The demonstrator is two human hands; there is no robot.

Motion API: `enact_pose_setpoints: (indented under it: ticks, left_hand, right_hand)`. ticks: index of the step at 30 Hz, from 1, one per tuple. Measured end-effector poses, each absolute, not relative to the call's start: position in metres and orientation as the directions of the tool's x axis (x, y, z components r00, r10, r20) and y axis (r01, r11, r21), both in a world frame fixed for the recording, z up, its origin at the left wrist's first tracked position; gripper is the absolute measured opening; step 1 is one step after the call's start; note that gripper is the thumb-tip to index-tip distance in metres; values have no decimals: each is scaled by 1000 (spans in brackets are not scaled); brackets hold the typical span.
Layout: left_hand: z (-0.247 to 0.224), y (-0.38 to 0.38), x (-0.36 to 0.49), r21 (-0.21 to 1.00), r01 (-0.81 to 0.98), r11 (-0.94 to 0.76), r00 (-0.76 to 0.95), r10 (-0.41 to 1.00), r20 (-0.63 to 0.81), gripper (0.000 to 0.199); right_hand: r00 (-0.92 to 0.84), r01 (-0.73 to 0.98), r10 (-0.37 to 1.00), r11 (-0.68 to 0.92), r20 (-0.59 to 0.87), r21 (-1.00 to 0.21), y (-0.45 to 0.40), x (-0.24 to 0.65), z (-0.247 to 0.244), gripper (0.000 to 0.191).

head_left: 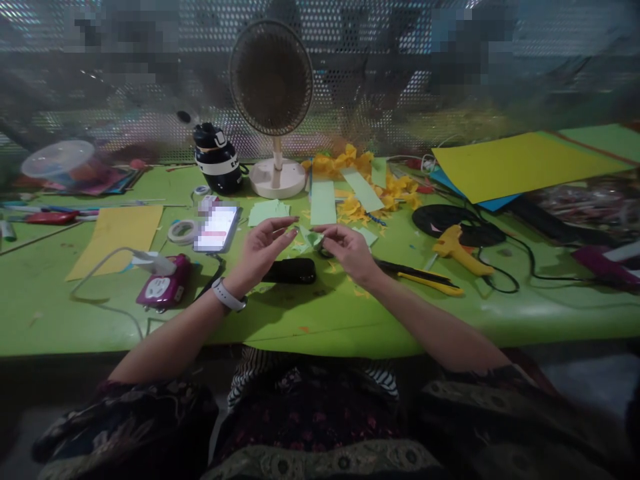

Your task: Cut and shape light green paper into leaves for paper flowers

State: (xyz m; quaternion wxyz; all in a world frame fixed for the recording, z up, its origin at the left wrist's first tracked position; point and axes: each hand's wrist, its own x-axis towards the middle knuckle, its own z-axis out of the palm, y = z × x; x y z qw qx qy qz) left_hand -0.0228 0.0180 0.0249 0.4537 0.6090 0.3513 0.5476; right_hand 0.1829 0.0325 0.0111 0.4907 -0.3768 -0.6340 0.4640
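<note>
At the middle of the green-covered worktop (pixel 320 327), a small folded piece of pale green paper (pixel 312 239) sits raised between the person's two hands. The right hand (pixel 353 252) pinches it by its right side between thumb and forefinger. The left hand (pixel 263 253), with a pale-strapped watch (pixel 229 295) at its wrist, reaches in from the other side with thumb and forefinger close to the paper; whether they grip its edge cannot be told. Just below the left hand lies a black oblong case (pixel 295 272), and beyond the right wrist, partly hidden by it, a long yellow-and-black tool (pixel 433 280). A stack of pale green paper pieces (pixel 267 211) lies just past the left hand, with a long pale green paper strip (pixel 323 200) to its right, near a heap of crinkled orange-yellow petals (pixel 345 160). Behind the stack stands a round fan on a white base (pixel 277 179), next to a black bottle with a white band (pixel 217 163). On the left are a lit smartphone (pixel 219 230), a cream roll of tape (pixel 175 232) and a magenta power adapter (pixel 167 285); on the right, a yellow glue gun (pixel 457 250) lies against a flat black disc (pixel 425 217).
</note>
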Motion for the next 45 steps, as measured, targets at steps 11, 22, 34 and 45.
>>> enact_pose_setpoints:
  ticks: [11,22,34,45]
  left_hand:
    - [21,20,-24,937,-54,-344,155,924,348,28]
    - [22,18,-22,938,23,-346,178,925,337,26]
    - [13,22,-25,751,322,-577,259,816,516,31]
    - [13,28,-25,938,35,-344,86,937,340,22]
  right_hand:
    - [-228,56,930,308,288,-950,33,184,10,19]
    - [-220,209,895,431,387,-878,30,182,8,8]
    - [-226,301,822,569,522,-765,25,182,13,4]
    - [-185,-64,949,249,256,-966,26,186,24,15]
